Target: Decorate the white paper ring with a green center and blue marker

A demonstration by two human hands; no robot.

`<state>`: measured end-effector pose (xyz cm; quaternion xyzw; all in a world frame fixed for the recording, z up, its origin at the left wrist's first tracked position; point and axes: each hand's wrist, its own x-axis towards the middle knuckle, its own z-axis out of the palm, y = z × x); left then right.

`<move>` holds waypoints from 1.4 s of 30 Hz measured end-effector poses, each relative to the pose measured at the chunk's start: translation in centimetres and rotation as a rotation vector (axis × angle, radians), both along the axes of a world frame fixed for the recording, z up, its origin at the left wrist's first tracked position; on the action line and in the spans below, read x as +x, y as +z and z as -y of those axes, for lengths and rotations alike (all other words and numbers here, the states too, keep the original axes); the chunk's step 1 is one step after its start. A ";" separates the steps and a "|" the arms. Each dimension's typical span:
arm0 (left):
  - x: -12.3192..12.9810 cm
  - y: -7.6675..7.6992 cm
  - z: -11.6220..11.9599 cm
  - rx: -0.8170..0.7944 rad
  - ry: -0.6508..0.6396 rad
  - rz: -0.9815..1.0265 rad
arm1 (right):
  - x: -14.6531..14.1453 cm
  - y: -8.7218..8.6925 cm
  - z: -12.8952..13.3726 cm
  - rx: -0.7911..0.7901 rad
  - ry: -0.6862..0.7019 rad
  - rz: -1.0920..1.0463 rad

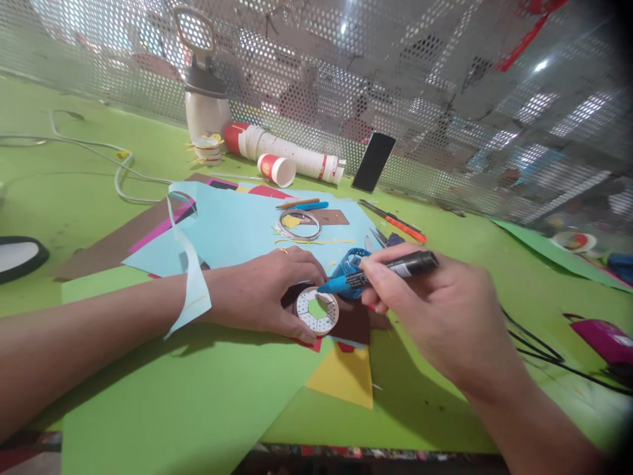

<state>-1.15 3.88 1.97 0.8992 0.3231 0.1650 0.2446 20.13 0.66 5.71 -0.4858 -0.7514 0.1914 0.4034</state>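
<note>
A small round piece (324, 323) with a green centre and blue dots on white sections lies over dark brown paper (357, 323). My left hand (270, 287) grips its left edge between thumb and fingers. Closed around a black marker (410, 264) with a blue tip end, my right hand (435, 310) is at the right, and the tip meets or hovers just over the piece's upper edge. Behind the marker sits a blue tape dispenser or similar blue object (349, 264), partly hidden. A strip of pale blue paper (195, 290) hangs across my left wrist.
Light blue paper (222, 224) bears a clear ring (300, 224) and pens. Stacked paper cups (297, 155), a white bottle (205, 112) and a phone (374, 161) stand by the mesh screen. An orange cutter (405, 227) lies right; black cables run near a magenta object (601, 340).
</note>
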 end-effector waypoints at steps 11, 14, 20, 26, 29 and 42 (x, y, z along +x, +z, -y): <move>0.0 0.0 0.0 0.011 -0.003 0.015 | -0.2 -0.1 0.1 -0.078 0.020 0.027; 0.0 0.1 0.0 -0.002 0.000 0.005 | -0.2 -0.3 0.0 -0.085 0.025 0.024; 0.1 0.1 0.1 -0.009 0.016 -0.012 | -0.1 -0.6 -0.1 -0.071 0.022 0.028; 0.1 -0.1 0.0 0.002 0.012 -0.003 | -0.2 -0.4 0.0 -0.092 0.014 0.047; 0.1 -0.1 0.0 -0.002 0.011 0.004 | -0.4 -0.3 0.1 -0.088 0.014 0.044; 0.0 -0.1 0.0 -0.009 0.026 -0.002 | -0.7 -0.4 0.4 0.088 0.024 0.092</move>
